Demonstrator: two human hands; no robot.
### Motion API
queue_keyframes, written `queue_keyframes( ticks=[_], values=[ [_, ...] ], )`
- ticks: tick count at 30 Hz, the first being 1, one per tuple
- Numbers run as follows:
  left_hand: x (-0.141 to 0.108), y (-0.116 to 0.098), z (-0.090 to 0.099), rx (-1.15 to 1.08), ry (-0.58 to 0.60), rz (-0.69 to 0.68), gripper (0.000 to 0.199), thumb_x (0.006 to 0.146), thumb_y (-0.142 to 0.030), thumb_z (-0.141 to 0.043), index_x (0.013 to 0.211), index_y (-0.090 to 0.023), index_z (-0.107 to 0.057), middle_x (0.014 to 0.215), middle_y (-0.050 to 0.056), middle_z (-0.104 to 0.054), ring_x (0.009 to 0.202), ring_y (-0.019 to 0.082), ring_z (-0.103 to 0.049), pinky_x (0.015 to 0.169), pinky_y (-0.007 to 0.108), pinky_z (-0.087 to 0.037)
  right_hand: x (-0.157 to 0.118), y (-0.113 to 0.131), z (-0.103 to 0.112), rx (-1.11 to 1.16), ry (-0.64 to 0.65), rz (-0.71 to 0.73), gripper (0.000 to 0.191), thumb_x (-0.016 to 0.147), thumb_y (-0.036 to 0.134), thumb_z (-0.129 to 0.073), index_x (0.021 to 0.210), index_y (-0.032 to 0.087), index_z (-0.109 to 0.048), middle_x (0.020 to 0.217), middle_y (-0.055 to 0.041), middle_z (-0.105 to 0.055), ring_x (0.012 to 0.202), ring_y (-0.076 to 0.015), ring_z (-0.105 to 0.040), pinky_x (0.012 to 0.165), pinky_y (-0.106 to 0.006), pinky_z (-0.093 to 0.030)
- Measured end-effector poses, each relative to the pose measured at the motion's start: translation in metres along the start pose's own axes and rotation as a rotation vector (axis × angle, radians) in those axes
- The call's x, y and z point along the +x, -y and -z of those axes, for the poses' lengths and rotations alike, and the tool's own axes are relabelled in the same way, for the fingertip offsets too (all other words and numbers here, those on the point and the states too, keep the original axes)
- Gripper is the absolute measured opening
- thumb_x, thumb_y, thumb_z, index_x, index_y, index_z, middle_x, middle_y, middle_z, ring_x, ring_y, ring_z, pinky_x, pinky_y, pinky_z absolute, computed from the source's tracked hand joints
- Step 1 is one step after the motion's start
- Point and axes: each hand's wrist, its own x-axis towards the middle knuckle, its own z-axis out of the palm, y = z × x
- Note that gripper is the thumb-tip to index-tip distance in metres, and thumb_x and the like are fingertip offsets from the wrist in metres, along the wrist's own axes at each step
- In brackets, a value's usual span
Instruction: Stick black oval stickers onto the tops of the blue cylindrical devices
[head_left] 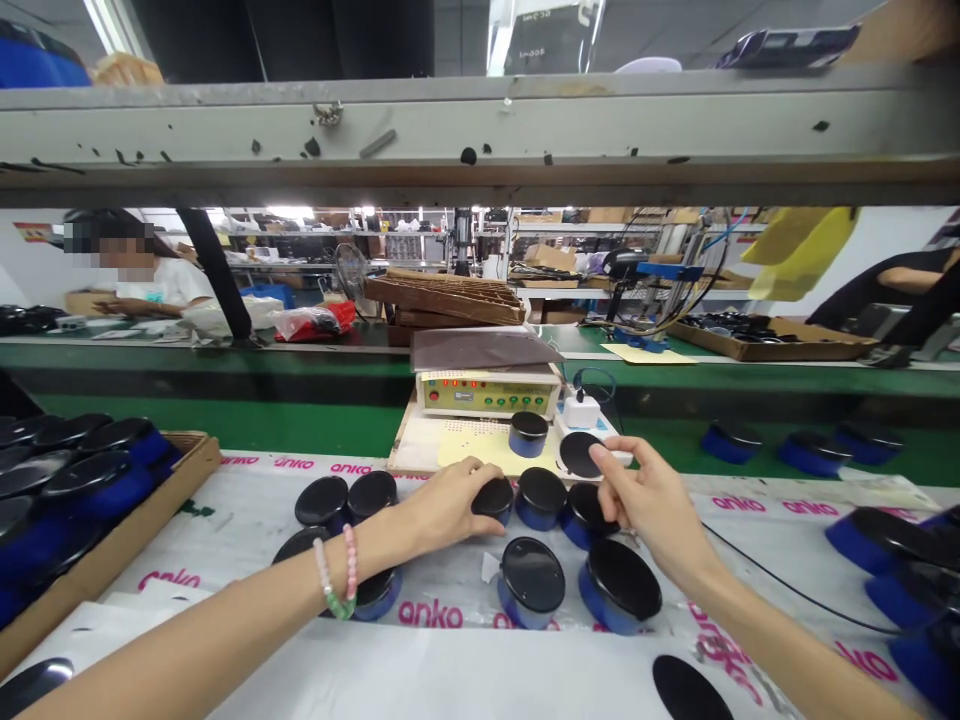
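Observation:
My left hand (442, 505), a beaded bracelet at its wrist, is curled with thumb and fingers around a round blue container with a glossy black top (493, 500). Between the thumb and fingers of my right hand (651, 500) is a thin, flat black disc (580, 455), held just in front of a white power strip. Close by stand more of these containers, such as one between the hands (541, 497), one beneath my right fingers (591, 515) and two nearer me (532, 580) (619, 585). Another sits on a board (528, 433) behind them.
At the left is a cardboard tray (196, 450) full of the same containers. A control box (487, 392) with lit indicators stands behind the hands. A black disc (690, 688) lies at the front right. A shelf beam (480, 125) crosses overhead. Beyond the green conveyor (315, 410) sits a person (161, 280).

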Motion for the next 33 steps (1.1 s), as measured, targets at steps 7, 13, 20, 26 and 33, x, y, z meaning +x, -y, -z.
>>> queue_keyframes(
  ticks=[7, 13, 20, 26, 33],
  values=[
    [-0.008, 0.006, 0.006, -0.044, 0.047, -0.013, 0.055, 0.078, -0.028, -0.071, 0.128, -0.022, -0.051, 0.122, 0.009, -0.052, 0.11, 0.022, -0.055, 0.098, 0.031, -0.043, 0.003, -0.012, -0.017, -0.155, 0.162, 0.12, 0.039, 0.085, 0.047, -0.05, 0.113, 0.023, -0.039, 0.088, -0.007, -0.071, 0.077, -0.0213, -0.066, 0.072, -0.035, -0.05],
    [-0.007, 0.008, 0.004, -0.054, 0.052, -0.003, 0.055, 0.076, -0.028, -0.073, 0.127, -0.021, -0.053, 0.12, 0.01, -0.054, 0.107, 0.023, -0.057, 0.096, 0.034, -0.044, 0.005, -0.026, -0.028, -0.363, 0.302, 0.233, 0.065, 0.064, 0.028, -0.07, 0.121, 0.022, -0.041, 0.115, -0.0132, -0.061, 0.112, -0.0353, -0.055, 0.091, -0.05, -0.041],
    [-0.004, -0.01, 0.009, -0.032, -0.037, 0.029, 0.081, 0.074, -0.043, -0.071, 0.141, -0.023, -0.028, 0.143, 0.013, -0.036, 0.132, 0.029, -0.035, 0.107, 0.042, -0.031, -0.002, -0.005, -0.014, -0.325, 0.305, 0.319, 0.059, 0.077, 0.038, -0.062, 0.12, 0.029, -0.022, 0.125, -0.0086, -0.052, 0.119, -0.0209, -0.051, 0.1, -0.038, -0.039],
    [-0.006, 0.001, 0.0, 0.0, 0.1, 0.065, 0.072, 0.074, -0.031, -0.07, 0.138, -0.024, -0.037, 0.132, 0.011, -0.05, 0.118, 0.031, -0.051, 0.098, 0.039, -0.04, -0.002, -0.012, -0.014, -0.392, 0.337, 0.274, 0.057, 0.074, 0.035, -0.065, 0.115, 0.026, -0.026, 0.116, -0.0107, -0.058, 0.112, -0.026, -0.055, 0.096, -0.045, -0.04],
    [-0.015, 0.0, 0.005, 0.045, 0.117, 0.073, 0.071, 0.078, -0.025, -0.062, 0.142, -0.022, -0.032, 0.135, 0.011, -0.046, 0.119, 0.03, -0.05, 0.1, 0.038, -0.039, 0.003, -0.031, 0.002, -0.387, 0.326, 0.215, 0.051, 0.078, 0.036, -0.058, 0.115, 0.027, -0.023, 0.117, -0.0105, -0.06, 0.105, -0.0246, -0.06, 0.093, -0.044, -0.043]
  ],
)
